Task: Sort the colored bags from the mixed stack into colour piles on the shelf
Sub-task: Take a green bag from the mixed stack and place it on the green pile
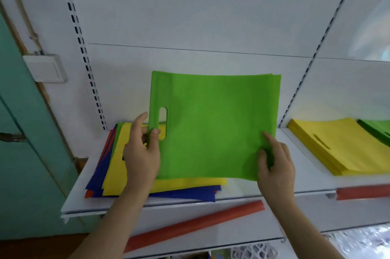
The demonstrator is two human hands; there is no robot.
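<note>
Soft, even light fills the scene, bright enough, a touch cool and flat. At three o'clock a pale glare washes over the white back panel [211, 15], smearing into a hazy bloom near the edge. Colours run saturated, the green bag [215, 125] almost glowing, with a faint shadow down its left third. Shadows stay weak: a thin one under the shelf [88, 206] lip at seven o'clock. Wide-angle bending is plain, with the slotted upright [82, 47] at ten o'clock leaning and curving. Everything looks slightly soft, compression smudging fine detail; at five o'clock the corner dissolves into blurred, glinting speckle.
</note>
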